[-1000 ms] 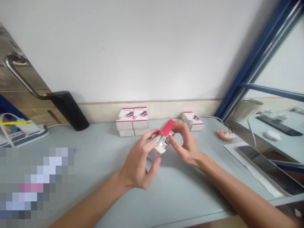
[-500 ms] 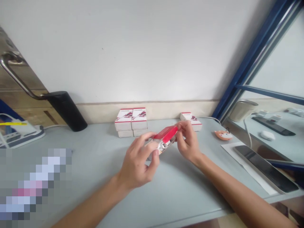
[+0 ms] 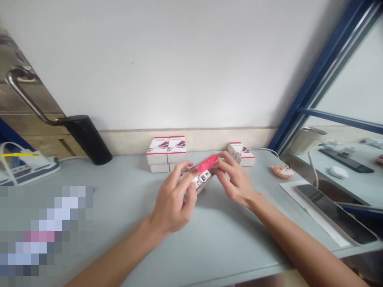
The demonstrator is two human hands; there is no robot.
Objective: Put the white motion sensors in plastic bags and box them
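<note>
Two bare hands hold a small white carton [image 3: 198,190] with its red flap [image 3: 208,162] raised.
The left hand [image 3: 173,199] grips the carton between thumb and fingers, while the right hand [image 3: 235,177], fingers bent, is at the flap's right end; how firmly it pinches cannot be told. The carton sits tilted at mid-desk, its open side showing a white item [image 3: 204,176] inside; whether it touches the grey desk [image 3: 239,243] is unclear. Behind, against the wall, stand stacked printed cartons [image 3: 157,148] and, to the right, a single printed carton [image 3: 247,154].
</note>
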